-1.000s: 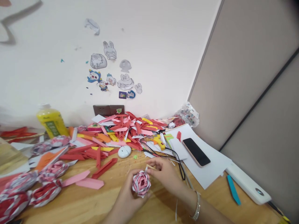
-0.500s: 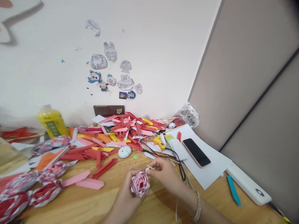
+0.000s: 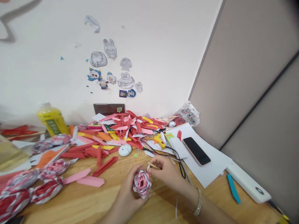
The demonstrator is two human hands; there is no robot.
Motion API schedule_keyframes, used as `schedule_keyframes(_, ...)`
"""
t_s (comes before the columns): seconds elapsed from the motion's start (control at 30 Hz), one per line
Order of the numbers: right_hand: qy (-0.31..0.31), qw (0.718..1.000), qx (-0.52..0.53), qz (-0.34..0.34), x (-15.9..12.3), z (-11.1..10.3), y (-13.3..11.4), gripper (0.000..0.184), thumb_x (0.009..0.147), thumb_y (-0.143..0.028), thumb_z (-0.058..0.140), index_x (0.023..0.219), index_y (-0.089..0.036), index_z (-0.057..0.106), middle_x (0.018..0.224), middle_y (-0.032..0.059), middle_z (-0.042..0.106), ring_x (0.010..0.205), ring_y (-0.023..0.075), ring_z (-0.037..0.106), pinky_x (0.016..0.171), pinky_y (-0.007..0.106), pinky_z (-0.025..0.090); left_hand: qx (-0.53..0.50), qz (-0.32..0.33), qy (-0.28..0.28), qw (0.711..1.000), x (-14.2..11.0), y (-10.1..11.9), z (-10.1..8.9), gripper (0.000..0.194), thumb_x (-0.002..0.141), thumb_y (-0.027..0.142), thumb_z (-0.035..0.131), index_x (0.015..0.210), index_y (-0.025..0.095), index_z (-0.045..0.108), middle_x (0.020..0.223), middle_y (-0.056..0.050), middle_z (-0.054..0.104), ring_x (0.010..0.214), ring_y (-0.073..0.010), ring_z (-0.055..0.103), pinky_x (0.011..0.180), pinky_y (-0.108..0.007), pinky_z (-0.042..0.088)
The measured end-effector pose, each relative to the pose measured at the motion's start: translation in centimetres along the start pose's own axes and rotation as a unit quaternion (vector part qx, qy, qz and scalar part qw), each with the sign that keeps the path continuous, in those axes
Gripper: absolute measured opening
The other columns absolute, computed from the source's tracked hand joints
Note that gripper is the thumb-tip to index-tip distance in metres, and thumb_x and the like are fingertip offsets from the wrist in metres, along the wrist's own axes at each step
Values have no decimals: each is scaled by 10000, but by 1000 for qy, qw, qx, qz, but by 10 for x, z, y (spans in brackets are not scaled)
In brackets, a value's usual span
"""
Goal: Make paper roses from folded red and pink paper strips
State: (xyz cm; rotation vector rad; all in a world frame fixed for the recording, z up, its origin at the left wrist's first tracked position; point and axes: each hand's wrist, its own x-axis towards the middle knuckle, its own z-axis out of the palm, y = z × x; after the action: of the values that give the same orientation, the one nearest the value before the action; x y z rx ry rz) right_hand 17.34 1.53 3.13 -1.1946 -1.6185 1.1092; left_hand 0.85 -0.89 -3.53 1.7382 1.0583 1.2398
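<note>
Red-&-wht paper flower [image 3: 47, 189] well L of L hand; pink strips [image 3: 90, 181] nearer. L hand [image 3: 131, 190] half-curled, thumb & fingers round pink-&-wht paper flower [image 3: 142, 183]. R hand [image 3: 165, 169] just R of it, fingers bent, pinching thin stick [image 3: 153, 165], tip nr flower's edge. Phone [image 3: 196, 151] beyond R hand, to R; teal strip [image 3: 233, 188] further R.

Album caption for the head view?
Left hand holds a pink and white paper flower; right hand pinches a thin stick.
</note>
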Motion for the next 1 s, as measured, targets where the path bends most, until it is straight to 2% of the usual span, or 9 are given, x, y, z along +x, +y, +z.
schedule_keyframes(0.1, -2, 1000, 15, 4, 2, -2, 3, 120, 684, -211, 642, 773, -160, 580, 699, -20, 588, 657, 129, 543, 603, 228, 398, 15, 21, 2, 1000, 0, 4, 0, 650, 656, 181, 641, 1245, 250, 375, 1219, -93, 526, 1103, -264, 540, 918, -399, 456)
schedule_keyframes(0.23, -24, 999, 28, 0, 0, -2, 2, 140, 692, -236, 647, 788, -162, 577, 700, -22, 583, 664, 126, 538, 602, 224, 397, 54, 43, -12, 998, 4, 18, -2, 520, 657, 123, 607, 1144, 235, 461, 1134, -86, 565, 1055, -250, 561, 902, -397, 458)
schedule_keyframes(0.37, -34, 999, 30, -13, -2, 0, 0, 139, 695, -216, 641, 802, -163, 570, 727, -20, 577, 692, 126, 531, 619, 222, 397, 27, 53, -15, 998, 7, 25, -3, 473, 619, 126, 634, 1062, 222, 497, 1071, -77, 584, 1025, -250, 572, 855, -369, 476)
schedule_keyframes(0.73, -38, 999, 13, -3, -2, 0, 0, 129, 690, -223, 622, 760, -170, 529, 674, -44, 502, 631, 106, 461, 570, 206, 348, -7, -18, 3, 1000, 6, 31, -3, 380, 605, 82, 597, 961, 200, 535, 951, -47, 618, 878, -215, 618, 757, -318, 494)
schedule_keyframes(0.87, -46, 999, -18, 2, -1, -1, 4, 108, 680, -203, 597, 707, -172, 498, 633, -60, 442, 590, 90, 400, 519, 193, 292, -13, -35, -8, 999, 8, 33, -2, 329, 626, 91, 573, 936, 195, 534, 906, -41, 622, 817, -204, 630, 723, -311, 501)
schedule_keyframes(1.0, -45, 998, -46, -1, -2, 0, 6, 91, 671, -166, 559, 697, -181, 472, 597, -75, 405, 560, 83, 368, 490, 190, 265, -12, -42, -28, 999, 9, 30, -2, 406, 620, 87, 566, 1012, 186, 530, 1010, -79, 629, 888, -227, 631, 762, -334, 499)
